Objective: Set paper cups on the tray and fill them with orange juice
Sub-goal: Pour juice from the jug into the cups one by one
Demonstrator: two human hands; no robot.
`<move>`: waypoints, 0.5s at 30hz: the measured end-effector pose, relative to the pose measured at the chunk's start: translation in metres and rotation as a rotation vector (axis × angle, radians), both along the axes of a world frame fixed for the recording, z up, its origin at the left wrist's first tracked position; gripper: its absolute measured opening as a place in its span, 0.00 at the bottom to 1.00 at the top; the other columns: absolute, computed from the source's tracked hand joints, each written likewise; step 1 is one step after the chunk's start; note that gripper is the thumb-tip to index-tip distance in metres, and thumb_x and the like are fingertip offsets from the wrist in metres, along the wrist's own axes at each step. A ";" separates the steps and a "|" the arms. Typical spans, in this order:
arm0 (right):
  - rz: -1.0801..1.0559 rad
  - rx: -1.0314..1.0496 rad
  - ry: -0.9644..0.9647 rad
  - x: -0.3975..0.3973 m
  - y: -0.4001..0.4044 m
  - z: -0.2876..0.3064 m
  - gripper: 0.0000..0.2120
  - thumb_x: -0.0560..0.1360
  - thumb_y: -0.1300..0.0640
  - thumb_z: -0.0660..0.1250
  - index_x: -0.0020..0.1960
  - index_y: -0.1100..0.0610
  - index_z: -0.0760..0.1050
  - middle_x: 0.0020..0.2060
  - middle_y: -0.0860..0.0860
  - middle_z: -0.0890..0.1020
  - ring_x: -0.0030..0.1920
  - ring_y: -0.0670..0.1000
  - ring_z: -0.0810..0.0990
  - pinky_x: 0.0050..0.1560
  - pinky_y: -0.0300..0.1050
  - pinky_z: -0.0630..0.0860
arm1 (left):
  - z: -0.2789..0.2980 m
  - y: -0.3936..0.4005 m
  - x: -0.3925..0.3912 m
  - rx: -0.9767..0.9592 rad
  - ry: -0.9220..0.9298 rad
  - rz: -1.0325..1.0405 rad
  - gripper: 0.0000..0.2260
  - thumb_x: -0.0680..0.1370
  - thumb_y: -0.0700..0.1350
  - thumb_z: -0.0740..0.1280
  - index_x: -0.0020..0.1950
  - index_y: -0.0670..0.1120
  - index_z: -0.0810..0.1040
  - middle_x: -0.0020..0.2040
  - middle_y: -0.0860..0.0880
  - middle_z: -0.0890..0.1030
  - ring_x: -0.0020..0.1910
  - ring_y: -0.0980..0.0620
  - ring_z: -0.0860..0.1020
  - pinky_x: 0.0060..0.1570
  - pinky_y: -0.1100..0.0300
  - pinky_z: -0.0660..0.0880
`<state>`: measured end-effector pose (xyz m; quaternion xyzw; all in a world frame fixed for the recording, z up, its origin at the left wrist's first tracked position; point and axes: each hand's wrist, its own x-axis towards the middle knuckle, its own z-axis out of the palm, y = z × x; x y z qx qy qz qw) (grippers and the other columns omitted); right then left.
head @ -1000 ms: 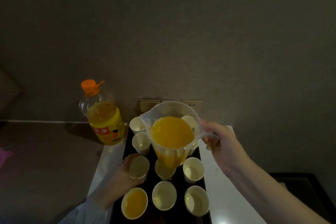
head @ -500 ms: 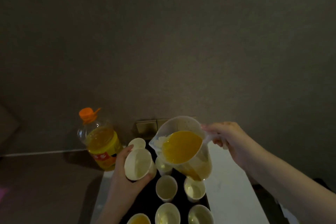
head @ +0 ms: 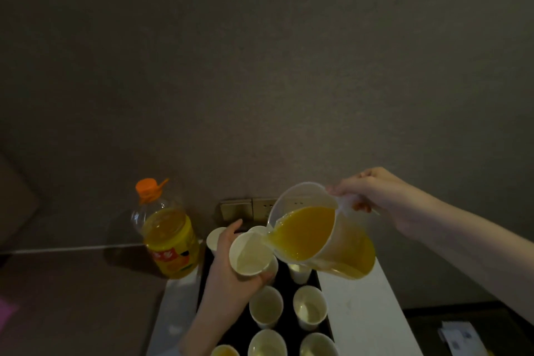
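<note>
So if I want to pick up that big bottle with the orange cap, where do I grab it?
Probably by the loop handle at the orange cap, reaching down from above. The bottle stands upright, and its body looks too wide for a small grip.

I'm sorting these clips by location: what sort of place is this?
Probably a room indoors, perhaps a home or hotel: a narrow white counter against a plain wall with wall sockets, holding a black tray of paper cups beside a juice bottle.
</note>
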<state>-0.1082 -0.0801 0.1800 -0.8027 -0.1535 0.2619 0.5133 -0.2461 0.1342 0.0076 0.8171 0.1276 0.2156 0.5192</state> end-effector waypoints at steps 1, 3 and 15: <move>0.001 -0.008 -0.008 0.000 0.001 0.001 0.17 0.69 0.50 0.74 0.23 0.53 0.78 0.24 0.49 0.77 0.26 0.42 0.75 0.36 0.40 0.67 | 0.000 -0.002 0.000 0.009 -0.011 0.001 0.47 0.55 0.58 0.77 0.71 0.56 0.62 0.58 0.75 0.68 0.59 0.71 0.70 0.52 0.66 0.69; 0.018 -0.024 -0.020 -0.001 0.003 0.002 0.19 0.70 0.50 0.73 0.21 0.51 0.78 0.21 0.46 0.77 0.23 0.40 0.75 0.32 0.37 0.67 | -0.001 -0.005 -0.001 0.019 -0.034 0.008 0.47 0.55 0.59 0.77 0.72 0.53 0.63 0.59 0.78 0.66 0.59 0.74 0.69 0.51 0.67 0.68; 0.030 -0.124 -0.104 -0.001 0.014 0.003 0.21 0.69 0.49 0.75 0.19 0.52 0.74 0.20 0.45 0.74 0.21 0.40 0.72 0.36 0.41 0.67 | 0.002 -0.014 -0.010 -0.150 -0.112 0.034 0.46 0.58 0.58 0.77 0.72 0.61 0.59 0.55 0.68 0.74 0.57 0.65 0.75 0.50 0.66 0.71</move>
